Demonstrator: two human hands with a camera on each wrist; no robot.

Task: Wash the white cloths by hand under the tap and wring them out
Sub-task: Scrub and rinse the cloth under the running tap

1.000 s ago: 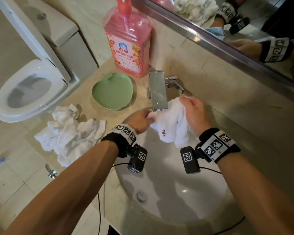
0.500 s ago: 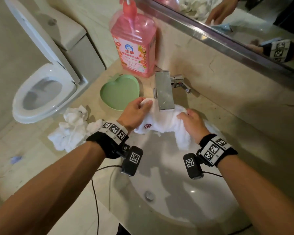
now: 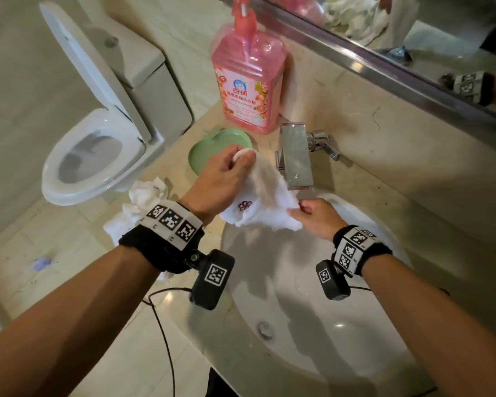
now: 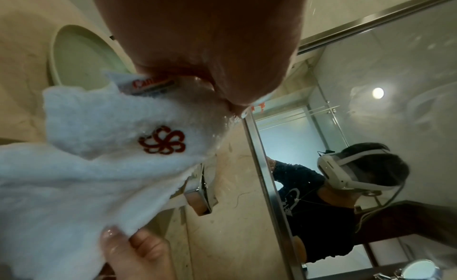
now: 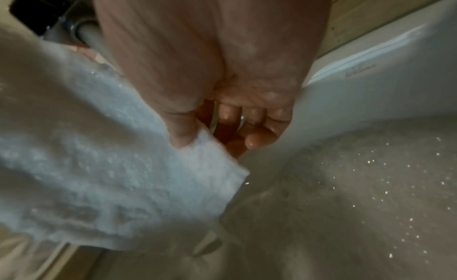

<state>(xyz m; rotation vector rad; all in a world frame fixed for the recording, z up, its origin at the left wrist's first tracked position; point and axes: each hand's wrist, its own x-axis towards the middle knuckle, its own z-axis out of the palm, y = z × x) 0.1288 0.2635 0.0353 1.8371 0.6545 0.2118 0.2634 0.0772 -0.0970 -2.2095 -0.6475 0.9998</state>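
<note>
A white cloth [image 3: 265,196] with a dark red flower emblem [image 4: 162,140] is stretched between both hands beside the chrome tap [image 3: 296,156], above the back rim of the white basin [image 3: 312,325]. My left hand [image 3: 226,176] grips its upper corner over the green dish. My right hand [image 3: 312,212] pinches the lower right corner between thumb and curled fingers [image 5: 257,139]. In the left wrist view the cloth [image 4: 86,176] hangs below my palm. No water stream shows at the spout. Other white cloths [image 3: 141,202] lie crumpled on the counter at the left.
A pink soap bottle [image 3: 248,81] stands behind the green apple-shaped dish [image 3: 204,150]. A mirror [image 3: 413,32] runs along the wall. An open toilet [image 3: 98,150] is at the left. Camera cables [image 3: 166,339] hang over the counter's front edge.
My left hand rose up and left with its corner, over the green dish. The right hand dropped toward the basin rim, so the cloth now spreads out between them.
</note>
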